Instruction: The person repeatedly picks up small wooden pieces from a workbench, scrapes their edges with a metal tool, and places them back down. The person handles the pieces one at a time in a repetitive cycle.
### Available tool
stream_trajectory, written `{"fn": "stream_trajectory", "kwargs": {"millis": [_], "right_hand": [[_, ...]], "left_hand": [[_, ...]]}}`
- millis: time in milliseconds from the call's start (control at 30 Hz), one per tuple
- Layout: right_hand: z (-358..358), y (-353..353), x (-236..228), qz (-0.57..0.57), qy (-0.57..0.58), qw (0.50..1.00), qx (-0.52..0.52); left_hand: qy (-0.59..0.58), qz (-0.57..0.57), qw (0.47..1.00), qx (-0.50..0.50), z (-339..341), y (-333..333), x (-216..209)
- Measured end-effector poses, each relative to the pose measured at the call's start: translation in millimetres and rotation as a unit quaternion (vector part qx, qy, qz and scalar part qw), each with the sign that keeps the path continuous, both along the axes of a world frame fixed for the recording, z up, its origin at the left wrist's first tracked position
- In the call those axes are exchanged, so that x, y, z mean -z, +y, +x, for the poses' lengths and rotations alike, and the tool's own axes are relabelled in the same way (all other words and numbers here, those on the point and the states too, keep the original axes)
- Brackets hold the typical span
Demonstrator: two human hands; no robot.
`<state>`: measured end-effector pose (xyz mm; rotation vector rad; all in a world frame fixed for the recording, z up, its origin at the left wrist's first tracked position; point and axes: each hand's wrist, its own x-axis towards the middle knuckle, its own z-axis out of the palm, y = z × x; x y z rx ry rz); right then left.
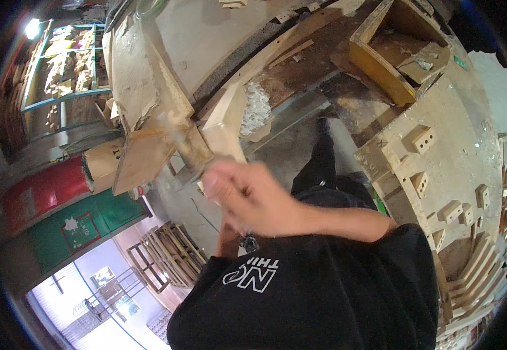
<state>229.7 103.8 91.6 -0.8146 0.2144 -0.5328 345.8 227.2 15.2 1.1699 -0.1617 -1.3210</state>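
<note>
My right hand (259,201) is curled shut in front of my chest and smeared by motion. A blurred brown, stick-like thing (192,146) reaches from its fingers toward the upper left; its kind cannot be made out. Behind the right hand, my left forearm (227,239) comes up from the sleeve, and the left hand itself is mostly hidden. Just beyond the hands stands a pale, smooth wooden piece (224,125) with squared edges. Beside it a thin brown board (142,160) juts out at a slant. Whether either hand touches the pale piece cannot be told.
White scraps (256,108) lie beyond the pale piece. At right, a worktable (463,128) holds several wooden blocks with holes (421,140) and an open wooden box (382,70). Stacked slatted wood (169,254) stands at lower left, near a red roll-shaped thing (46,192).
</note>
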Motion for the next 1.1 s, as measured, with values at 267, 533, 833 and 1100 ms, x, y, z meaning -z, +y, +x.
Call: {"fn": "stream_trajectory", "kwargs": {"millis": [267,533,833,1100], "right_hand": [[74.5,-50.4,200.8,-0.524,0.422,0.706,0.224],[48.8,-9.9,258.3,-0.665,0.514,0.543,0.019],[-173.1,13.9,113.1,-0.302,0.513,0.720,0.357],[-362.6,151.6,-64.5,-0.329,0.472,0.522,0.629]], "left_hand": [[0.153,-0.106,0.982,0.016,40.1,33.7,4.5],[-0.081,-0.035,0.993,0.077,54.5,51.2,-4.6],[-0.480,-0.024,0.845,0.235,8.1,-14.2,-35.0],[-0.624,-0.342,0.379,0.591,-175.5,-118.0,-139.5]]}}
